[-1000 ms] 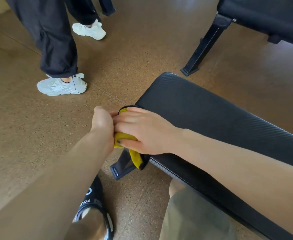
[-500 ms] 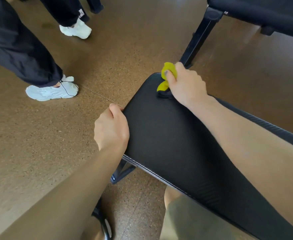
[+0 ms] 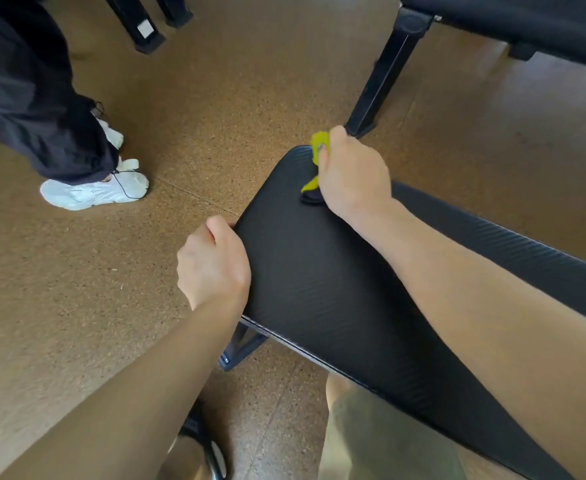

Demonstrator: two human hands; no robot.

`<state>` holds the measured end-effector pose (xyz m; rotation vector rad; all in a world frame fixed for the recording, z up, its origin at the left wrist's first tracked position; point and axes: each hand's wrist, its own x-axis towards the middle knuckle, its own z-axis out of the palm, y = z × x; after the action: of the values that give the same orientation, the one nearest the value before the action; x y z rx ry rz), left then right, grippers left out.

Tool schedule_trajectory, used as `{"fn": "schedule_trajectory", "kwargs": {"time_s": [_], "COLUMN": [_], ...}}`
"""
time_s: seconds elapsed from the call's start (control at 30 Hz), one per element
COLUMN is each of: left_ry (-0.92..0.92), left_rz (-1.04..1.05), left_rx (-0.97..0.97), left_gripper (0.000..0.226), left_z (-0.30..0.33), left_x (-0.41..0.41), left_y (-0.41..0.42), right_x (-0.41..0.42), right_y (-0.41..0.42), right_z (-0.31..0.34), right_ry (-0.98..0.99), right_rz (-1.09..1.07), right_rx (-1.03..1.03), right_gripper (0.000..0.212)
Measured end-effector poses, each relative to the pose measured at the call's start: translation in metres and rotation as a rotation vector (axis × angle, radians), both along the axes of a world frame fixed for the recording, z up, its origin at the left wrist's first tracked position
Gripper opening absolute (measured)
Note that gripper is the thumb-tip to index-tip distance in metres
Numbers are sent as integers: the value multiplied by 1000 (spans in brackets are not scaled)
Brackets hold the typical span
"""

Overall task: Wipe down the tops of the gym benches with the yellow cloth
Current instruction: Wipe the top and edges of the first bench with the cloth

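Right hand point(image 3: 353, 174) bunching cloth point(image 3: 318, 147) in curled fingers at bench point(image 3: 319, 278) end, frame centre-top; left hand point(image 3: 213, 263) curled over near corner, bracing; likely to slip off rounded edge, missing that far corner.

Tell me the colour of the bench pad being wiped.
Black bench pad, finely ribbed; head view.

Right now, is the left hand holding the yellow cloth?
No, the right hand grips the yellow cloth; the left hand holds the bench edge.
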<state>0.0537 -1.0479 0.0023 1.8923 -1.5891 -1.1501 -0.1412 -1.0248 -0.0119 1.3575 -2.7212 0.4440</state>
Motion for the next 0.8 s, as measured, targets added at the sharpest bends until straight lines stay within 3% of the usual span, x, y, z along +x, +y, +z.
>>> {"fn": "schedule_trajectory", "kwargs": {"time_s": [0.13,0.3,0.43,0.63,0.8], "left_ry": [7,35,39,111,507], "left_rz": [-34,-40,-34,18,200], "left_rx": [9,16,18,48,404], "left_gripper": [49,48,47,46,45], "left_z": [1,-3,-3,-4,1], "left_x": [1,2,3,5,16], "left_y": [-1,-2,-3,-5,-21], "right_x": [2,-25,-15,29,76], "right_y": [21,94,59,-22,-12], "right_z": [2,14,14,-3,-13], "right_ry": [-62,-153,-112,45,44], "right_rz": [86,-128,-177,51,345], "right_rx": [-8,42,65,-17,-59], "right_gripper": [30,25,21,19,19]}}
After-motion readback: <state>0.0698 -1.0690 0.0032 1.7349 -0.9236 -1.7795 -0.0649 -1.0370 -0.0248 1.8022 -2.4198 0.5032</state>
